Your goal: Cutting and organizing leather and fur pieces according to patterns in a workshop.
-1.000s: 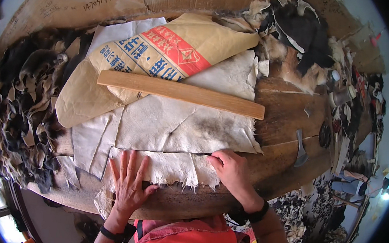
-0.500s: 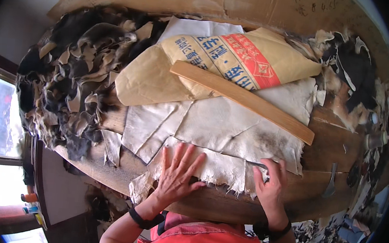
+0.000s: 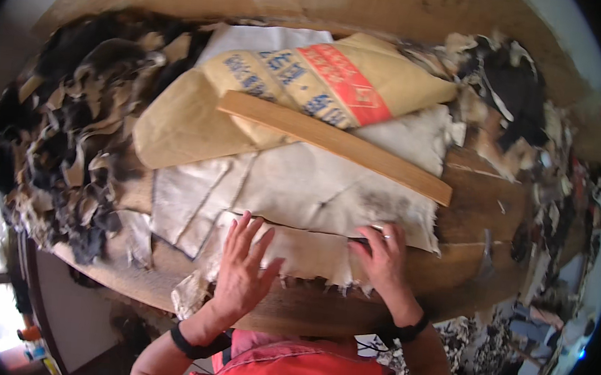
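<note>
A pale hide strip (image 3: 308, 255) with a ragged, furry near edge lies in front of a larger whitish hide (image 3: 294, 180); a dark line runs between them. My left hand (image 3: 243, 272) is over the strip's left part, fingers stretched out and thumb apart, holding nothing. At the strip's right end, my right hand (image 3: 386, 264) has its fingers and thumb bent together by the dark line. What they pinch is hidden and blurred. A flat wooden bar (image 3: 340, 146) rests slantwise across the larger hide and a brown paper sack (image 3: 184, 118).
Dark fur scraps (image 3: 99, 96) are heaped on the left of the wooden board (image 3: 487, 205), and more fur pieces (image 3: 504, 99) lie at the far right. Brown cardboard (image 3: 376, 7) stands behind. Near the right edge lies a slim grey tool (image 3: 487, 252).
The whole view has shifted, so the scene sits further left. My left hand has lifted from flat on the strip, fingers pointing up more. My right hand stays bent at the dark line.
</note>
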A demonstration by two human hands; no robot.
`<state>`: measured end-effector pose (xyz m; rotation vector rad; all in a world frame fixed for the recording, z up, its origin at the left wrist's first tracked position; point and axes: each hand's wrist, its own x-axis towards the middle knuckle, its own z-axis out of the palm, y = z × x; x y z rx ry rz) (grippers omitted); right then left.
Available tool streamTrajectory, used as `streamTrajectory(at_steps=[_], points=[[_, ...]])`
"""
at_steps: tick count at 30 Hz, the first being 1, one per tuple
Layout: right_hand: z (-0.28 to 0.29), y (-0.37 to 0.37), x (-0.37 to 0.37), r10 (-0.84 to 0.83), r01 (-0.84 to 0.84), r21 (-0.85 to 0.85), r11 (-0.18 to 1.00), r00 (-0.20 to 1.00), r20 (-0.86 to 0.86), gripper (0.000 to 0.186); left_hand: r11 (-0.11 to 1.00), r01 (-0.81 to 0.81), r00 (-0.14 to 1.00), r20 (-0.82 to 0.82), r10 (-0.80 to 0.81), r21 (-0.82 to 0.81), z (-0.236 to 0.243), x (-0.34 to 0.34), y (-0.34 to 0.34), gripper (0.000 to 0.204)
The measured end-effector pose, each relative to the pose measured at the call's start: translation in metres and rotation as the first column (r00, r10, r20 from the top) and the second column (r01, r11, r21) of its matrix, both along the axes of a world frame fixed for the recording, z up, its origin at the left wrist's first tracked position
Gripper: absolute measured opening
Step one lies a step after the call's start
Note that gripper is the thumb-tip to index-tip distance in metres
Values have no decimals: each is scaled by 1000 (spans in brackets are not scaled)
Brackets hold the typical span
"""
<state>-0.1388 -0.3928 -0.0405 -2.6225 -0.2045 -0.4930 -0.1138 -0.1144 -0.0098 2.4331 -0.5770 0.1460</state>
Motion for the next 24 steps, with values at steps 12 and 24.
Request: streamTrajectory(at_steps=[12,24], points=[[-4,-15,-8,15,-13,97,995,1000,-25,40,927,339,936,-39,-349,-160,-28,42,-97,35],[18,-9,-21,51,55,273,961,928,-368,49,907,366,922,-50,-384,-210,-35,43,-90,35]])
